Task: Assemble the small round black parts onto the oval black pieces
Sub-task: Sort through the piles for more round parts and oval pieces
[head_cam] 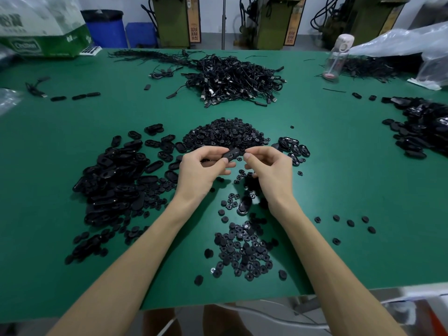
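Above the middle of the green table [339, 190] I hold one oval black piece [231, 154]. My left hand [201, 170] pinches its left end between thumb and fingers. My right hand [269, 168] pinches at its right end with thumb and forefinger; whether a small round part sits under those fingertips is hidden. A heap of small round black parts [225, 134] lies just beyond my hands. More round parts [242, 251] are scattered between my forearms. A pile of oval black pieces [116, 180] spreads out to the left.
A tangle of black cables [232, 78] lies at the back centre. Another heap of black pieces [421, 129] sits at the right edge. A clear bottle [337, 59] and plastic bags [412, 42] stand back right; a green-and-white box [41, 32] stands back left.
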`<act>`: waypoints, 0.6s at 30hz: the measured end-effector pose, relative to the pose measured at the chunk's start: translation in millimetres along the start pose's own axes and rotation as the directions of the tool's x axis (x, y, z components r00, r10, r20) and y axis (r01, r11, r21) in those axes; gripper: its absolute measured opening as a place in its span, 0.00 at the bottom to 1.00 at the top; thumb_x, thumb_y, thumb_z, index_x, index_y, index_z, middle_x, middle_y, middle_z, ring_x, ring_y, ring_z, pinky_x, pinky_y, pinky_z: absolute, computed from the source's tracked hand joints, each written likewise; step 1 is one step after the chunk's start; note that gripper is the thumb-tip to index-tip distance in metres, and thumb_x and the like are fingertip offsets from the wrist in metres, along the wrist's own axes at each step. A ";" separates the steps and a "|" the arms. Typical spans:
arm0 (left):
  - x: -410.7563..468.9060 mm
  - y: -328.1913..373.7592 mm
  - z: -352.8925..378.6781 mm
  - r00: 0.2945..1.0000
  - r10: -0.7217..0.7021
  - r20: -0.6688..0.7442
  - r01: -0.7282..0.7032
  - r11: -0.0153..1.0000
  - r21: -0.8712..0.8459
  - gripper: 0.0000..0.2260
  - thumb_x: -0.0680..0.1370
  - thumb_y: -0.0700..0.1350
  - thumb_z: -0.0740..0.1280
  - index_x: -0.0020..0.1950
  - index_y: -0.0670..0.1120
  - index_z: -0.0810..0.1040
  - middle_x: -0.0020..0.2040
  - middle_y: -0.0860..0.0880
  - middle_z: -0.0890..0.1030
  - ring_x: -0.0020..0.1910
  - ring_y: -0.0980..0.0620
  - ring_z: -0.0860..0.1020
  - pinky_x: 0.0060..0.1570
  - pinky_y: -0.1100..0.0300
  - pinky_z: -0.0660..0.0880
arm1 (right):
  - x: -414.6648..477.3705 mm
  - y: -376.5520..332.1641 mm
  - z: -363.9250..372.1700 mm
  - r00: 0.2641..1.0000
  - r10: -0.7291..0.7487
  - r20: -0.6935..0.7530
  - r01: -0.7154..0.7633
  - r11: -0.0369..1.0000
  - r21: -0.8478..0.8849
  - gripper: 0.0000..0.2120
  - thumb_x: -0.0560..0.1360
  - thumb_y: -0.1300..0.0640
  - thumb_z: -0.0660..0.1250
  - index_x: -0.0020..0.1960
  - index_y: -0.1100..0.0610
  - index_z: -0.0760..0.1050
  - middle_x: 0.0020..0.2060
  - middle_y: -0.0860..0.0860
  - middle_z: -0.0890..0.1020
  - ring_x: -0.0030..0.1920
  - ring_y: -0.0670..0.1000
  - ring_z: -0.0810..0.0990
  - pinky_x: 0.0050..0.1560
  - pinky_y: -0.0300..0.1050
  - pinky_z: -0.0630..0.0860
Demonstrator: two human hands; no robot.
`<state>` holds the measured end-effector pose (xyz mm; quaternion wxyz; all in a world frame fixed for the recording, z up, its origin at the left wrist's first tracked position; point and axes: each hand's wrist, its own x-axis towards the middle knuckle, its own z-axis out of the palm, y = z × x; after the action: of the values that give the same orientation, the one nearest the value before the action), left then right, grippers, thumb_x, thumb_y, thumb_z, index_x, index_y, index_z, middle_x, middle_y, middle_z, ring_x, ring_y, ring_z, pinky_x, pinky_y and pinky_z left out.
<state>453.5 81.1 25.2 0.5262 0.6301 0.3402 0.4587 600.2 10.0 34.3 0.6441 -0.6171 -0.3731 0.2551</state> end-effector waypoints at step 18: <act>-1.5 6.8 1.0 0.997 -0.059 0.046 0.063 0.994 -0.090 0.12 0.79 0.31 0.69 0.62 0.38 0.82 0.51 0.42 0.84 0.48 0.44 0.88 0.51 0.55 0.84 | -0.9 -1.6 0.6 0.997 0.035 0.064 -0.038 0.998 0.044 0.02 0.76 0.61 0.74 0.48 0.55 0.84 0.38 0.52 0.87 0.38 0.45 0.83 0.37 0.36 0.77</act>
<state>453.5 77.9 31.4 0.5755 0.6045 0.3262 0.4439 599.0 9.5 35.7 0.6409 -0.6009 -0.3761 0.2945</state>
